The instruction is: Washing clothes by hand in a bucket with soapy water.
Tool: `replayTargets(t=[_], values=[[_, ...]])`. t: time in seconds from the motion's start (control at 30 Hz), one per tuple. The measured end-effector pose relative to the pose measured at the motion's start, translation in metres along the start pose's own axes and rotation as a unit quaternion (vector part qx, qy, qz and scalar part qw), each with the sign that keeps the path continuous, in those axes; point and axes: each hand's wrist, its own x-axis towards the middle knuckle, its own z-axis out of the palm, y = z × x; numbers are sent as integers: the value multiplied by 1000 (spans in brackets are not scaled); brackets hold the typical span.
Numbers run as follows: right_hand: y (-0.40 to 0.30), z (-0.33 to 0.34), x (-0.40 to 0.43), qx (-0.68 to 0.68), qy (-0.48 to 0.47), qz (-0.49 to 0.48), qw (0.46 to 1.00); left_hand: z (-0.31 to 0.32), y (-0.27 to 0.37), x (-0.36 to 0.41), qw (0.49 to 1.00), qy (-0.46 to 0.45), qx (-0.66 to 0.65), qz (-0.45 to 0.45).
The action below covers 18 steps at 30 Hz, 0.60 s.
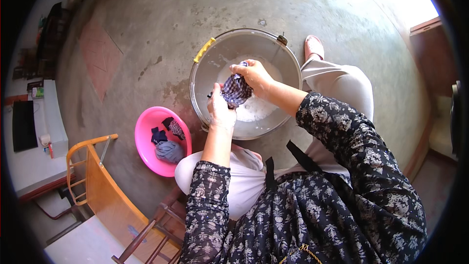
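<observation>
A bunched, wet checked cloth [236,91] is held between both hands above a large metal tub [205,77]. My left hand [221,109] grips its lower left part, and suds cling to the wrist. My right hand [256,77] pinches the upper end of the cloth. White foamy water [256,112] lies in the bottom of the tub. The tub has a wire handle with a yellow grip [204,50]. To the left stands a pink plastic basin [144,146] with a grey-blue cloth [169,151], a dark navy cloth [159,135] and a checked cloth [176,129] inside.
A wooden folding chair or bench [113,194] stands at lower left, beside a dark wooden stool [161,223]. Farther left is a white table [22,167] with a dark flat panel. My legs straddle the tub's near side on the concrete floor [146,18], one foot in a pink shoe [314,46].
</observation>
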Motion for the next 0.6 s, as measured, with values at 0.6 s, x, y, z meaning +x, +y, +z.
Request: replayTargets(t=[0.6], values=[[24, 36, -43, -589, -109, -359, 716, 33, -43, -5, 754, -397, -474, 222]])
